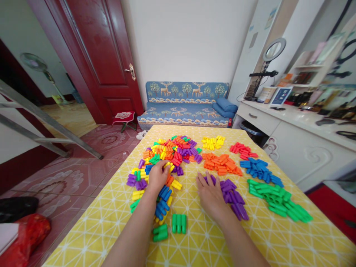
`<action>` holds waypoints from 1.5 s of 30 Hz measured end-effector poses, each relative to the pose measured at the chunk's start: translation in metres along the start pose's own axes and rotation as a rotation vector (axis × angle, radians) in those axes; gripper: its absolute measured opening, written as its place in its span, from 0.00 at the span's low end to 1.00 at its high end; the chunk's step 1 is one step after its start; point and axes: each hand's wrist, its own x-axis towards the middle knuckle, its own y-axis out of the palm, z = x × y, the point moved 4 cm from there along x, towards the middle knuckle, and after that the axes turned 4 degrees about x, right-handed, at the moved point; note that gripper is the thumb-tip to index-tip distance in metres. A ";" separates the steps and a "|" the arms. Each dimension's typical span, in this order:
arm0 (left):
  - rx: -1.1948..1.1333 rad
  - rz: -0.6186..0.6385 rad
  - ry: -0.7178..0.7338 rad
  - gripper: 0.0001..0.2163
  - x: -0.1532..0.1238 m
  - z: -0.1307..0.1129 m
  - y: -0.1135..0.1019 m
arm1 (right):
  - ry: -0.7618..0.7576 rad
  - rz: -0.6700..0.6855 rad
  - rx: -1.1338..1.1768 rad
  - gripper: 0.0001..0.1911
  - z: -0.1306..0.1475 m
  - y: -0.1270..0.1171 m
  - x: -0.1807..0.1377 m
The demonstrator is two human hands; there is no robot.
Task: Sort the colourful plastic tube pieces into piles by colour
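My left hand [158, 175] is closed over the mixed heap of plastic building blocks [162, 151], its fingers pinching a yellow block [169, 166]. Flat beside the purple pile [232, 194], my right hand [209, 193] has its fingers spread, the tips touching or close to the nearest purple blocks. Single-colour piles stand to the right: yellow [213, 142], orange [221, 164], red [243, 150], blue [260, 170] and green [278, 198]. Two green blocks, one upright in view [179, 223] and one turned sideways [160, 233], lie apart between my forearms.
The blocks lie on a table with a yellow patterned cloth [194, 248]. Beyond its far edge is a blue sofa [183, 107]. A white dresser [300, 148] flanks the right side. On the left are a red door [97, 48], a small stool [124, 117] and a metal ladder [52, 140].
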 end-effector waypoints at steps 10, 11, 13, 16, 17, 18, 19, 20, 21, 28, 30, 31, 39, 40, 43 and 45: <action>0.088 0.049 0.052 0.14 -0.001 -0.009 -0.002 | 0.001 -0.199 0.307 0.20 0.019 -0.008 0.015; 0.111 0.054 0.051 0.15 -0.002 -0.010 -0.002 | -0.015 -0.204 0.378 0.22 0.022 -0.001 0.020; 0.151 0.061 0.051 0.16 -0.003 -0.013 -0.002 | -0.018 -0.204 0.487 0.25 0.026 0.012 0.032; 0.199 0.077 0.045 0.16 -0.004 -0.016 -0.003 | 0.023 -0.181 0.603 0.29 0.031 0.024 0.054; 0.218 0.084 0.040 0.16 -0.004 -0.017 -0.003 | 0.044 -0.175 0.632 0.29 0.031 0.026 0.062; 0.238 0.092 0.037 0.17 -0.004 -0.019 -0.003 | 0.067 -0.171 0.655 0.30 0.032 0.027 0.069; 0.258 0.100 0.037 0.18 -0.004 -0.020 -0.003 | 0.088 -0.168 0.670 0.30 0.033 0.028 0.075; 0.276 0.110 0.045 0.19 -0.004 -0.021 -0.003 | 0.106 -0.166 0.678 0.30 0.033 0.029 0.081; 0.292 0.122 0.058 0.20 -0.005 -0.022 -0.002 | 0.120 -0.165 0.680 0.31 0.034 0.030 0.085; 0.210 0.271 0.169 0.26 -0.007 -0.026 0.000 | 0.178 -0.152 0.782 0.37 0.032 0.039 0.091; 0.107 0.321 0.185 0.26 -0.009 -0.027 0.000 | 0.161 -0.127 0.876 0.35 0.029 0.038 0.090; 0.058 0.339 0.190 0.26 -0.009 -0.028 0.001 | 0.148 -0.112 0.907 0.33 0.027 0.036 0.089; -0.018 0.281 0.236 0.23 -0.010 -0.027 0.005 | 0.097 -0.049 0.880 0.21 0.009 0.018 0.061; 0.014 0.289 0.246 0.24 -0.010 -0.027 0.006 | 0.093 -0.058 0.850 0.22 0.009 0.017 0.056; 0.087 0.303 0.257 0.24 -0.011 -0.030 0.005 | 0.030 -0.094 0.700 0.25 0.017 0.016 0.046; 0.107 0.303 0.243 0.23 -0.011 -0.030 0.005 | -0.014 -0.121 0.604 0.24 0.024 0.017 0.043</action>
